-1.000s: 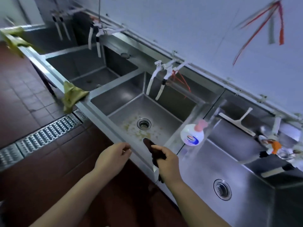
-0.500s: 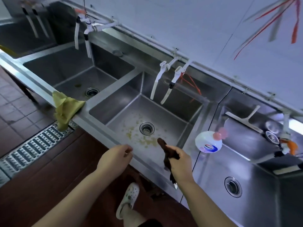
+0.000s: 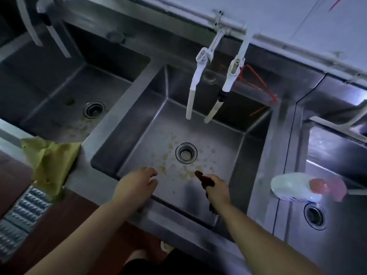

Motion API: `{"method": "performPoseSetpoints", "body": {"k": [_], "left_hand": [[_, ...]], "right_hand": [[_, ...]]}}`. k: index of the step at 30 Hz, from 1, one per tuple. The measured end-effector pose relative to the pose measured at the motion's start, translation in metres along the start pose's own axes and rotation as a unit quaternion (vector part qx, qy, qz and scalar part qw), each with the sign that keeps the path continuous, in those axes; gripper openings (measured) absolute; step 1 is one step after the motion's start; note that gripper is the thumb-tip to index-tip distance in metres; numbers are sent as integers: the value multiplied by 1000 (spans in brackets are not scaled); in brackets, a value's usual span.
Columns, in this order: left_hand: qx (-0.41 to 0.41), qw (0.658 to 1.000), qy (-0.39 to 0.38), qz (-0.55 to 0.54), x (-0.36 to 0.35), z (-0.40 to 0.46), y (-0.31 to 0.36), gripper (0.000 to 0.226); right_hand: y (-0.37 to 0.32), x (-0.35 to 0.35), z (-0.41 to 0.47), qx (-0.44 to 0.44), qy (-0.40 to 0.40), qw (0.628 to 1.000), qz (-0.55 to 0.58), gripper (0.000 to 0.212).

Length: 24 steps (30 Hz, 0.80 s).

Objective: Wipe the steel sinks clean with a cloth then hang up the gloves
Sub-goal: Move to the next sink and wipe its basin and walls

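1. Head view, the only one we get. Our right hand [image 3: 217, 187] is closed in a fist around a dark cloth [image 3: 205, 180]; one end pokes out above the knuckles, the rest hangs below the wrist.
2. Our left hand [image 3: 137, 183] holds nothing: fingers loosely curled, hovering over the near rim of the middle sink [image 3: 158, 124].
3. Handling, our read: the cloth looks soft, limp and light, probably damp, so slightly slick. It needs bunching into a pad in the palm; gripped by one end, the tail would flop and wipe nothing.
4. Position: the cloth sits above the front edge of the middle sink, near the drain [image 3: 186, 153] but not touching the basin. Yellowish food residue [image 3: 185, 172] is scattered around the drain, just ahead of both hands.
5. A yellow-green rag [image 3: 50, 157] is draped over the counter edge well to the left of the left hand. Whether it's a glove we can't tell.
6. A white bottle with a pink cap [image 3: 297, 188], blurred, sits on the divider to the right, apart from the right hand.
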<state>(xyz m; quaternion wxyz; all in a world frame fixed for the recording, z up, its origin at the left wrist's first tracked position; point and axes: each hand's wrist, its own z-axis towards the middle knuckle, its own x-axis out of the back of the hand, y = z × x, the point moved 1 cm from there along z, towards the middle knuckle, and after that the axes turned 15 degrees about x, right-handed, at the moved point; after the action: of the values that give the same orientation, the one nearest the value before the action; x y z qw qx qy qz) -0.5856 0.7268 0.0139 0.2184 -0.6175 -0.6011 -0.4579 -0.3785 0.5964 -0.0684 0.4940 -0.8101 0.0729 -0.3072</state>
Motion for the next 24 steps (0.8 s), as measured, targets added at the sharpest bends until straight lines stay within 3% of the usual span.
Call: {"method": "performPoseSetpoints", "body": {"k": [6,10,12,19,24], "left_hand": [[-21,997,-70,36,-21,55,-7,34],[-55,988,-124,79,-33,92,-7,33],[-65,983,-148,91,-39,110,-4,35],[-115,952,-188,213,-71,174,0,26],[-160,933,-180,267,-93,208,-6,32]], "right_hand": [[48,-18,25,-45,-71,985,-151,36],[77,-39,30,-113,-278,931,-209,64],[89,-47,30,-172,-321,909,-200,72],[119,-73,36,-225,-359,877,-228,80],[133,-80,64,-201,-283,886,-308,72]]}}
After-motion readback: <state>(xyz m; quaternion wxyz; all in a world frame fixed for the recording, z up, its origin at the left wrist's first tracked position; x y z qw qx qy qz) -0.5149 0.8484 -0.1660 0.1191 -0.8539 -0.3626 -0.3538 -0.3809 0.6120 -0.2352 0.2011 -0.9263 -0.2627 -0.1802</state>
